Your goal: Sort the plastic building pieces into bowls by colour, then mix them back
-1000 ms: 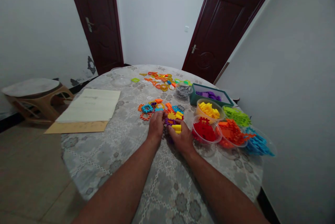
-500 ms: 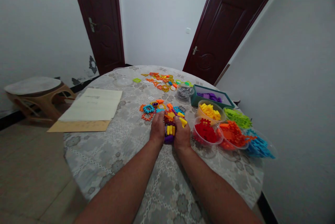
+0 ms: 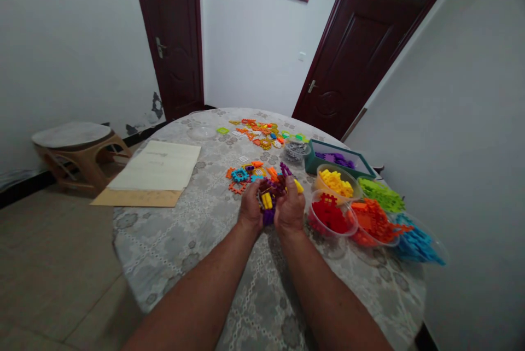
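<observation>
No readable text, labels or numbers anywhere.

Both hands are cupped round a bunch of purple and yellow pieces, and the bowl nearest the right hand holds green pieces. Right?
No: the head view shows red pieces in the bowl nearest the right hand, not green. With the left hand it does cup the purple and yellow pieces.

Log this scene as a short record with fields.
left hand: cupped on purple and yellow block cluster
right hand: cupped on the cluster's other side
loose blocks: on the table, just beyond the hands
bowls: yellow-block bowl, red-block bowl, orange-block bowl, right of the hands
papers: left of the loose blocks
</observation>
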Demonstrator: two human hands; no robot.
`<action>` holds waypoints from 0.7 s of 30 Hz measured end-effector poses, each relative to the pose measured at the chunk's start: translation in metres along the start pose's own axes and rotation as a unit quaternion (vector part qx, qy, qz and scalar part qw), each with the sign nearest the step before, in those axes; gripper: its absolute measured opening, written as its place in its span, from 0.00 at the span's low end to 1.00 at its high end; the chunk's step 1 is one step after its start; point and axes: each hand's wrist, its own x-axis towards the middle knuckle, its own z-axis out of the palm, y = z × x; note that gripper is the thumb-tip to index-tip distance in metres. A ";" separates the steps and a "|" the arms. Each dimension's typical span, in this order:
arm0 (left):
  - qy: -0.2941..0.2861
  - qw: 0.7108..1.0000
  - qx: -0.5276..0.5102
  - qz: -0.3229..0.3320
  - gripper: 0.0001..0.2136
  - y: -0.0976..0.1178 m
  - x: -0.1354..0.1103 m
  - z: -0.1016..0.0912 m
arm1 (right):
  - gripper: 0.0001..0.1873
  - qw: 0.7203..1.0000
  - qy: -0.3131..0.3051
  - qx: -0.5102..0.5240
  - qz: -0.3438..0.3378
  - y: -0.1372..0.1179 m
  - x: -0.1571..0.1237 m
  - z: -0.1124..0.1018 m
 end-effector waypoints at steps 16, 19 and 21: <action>-0.034 0.975 -0.166 -0.145 0.18 0.005 -0.012 0.005 | 0.24 0.994 -0.013 -0.084 -0.073 0.011 0.037 0.012; -0.015 0.966 -0.191 -0.173 0.19 0.011 -0.011 0.003 | 0.24 0.988 -0.031 -0.116 -0.093 -0.003 0.040 0.006; 0.006 0.962 -0.199 -0.187 0.18 0.017 -0.009 0.001 | 0.26 0.987 -0.049 -0.127 -0.089 -0.014 0.037 0.001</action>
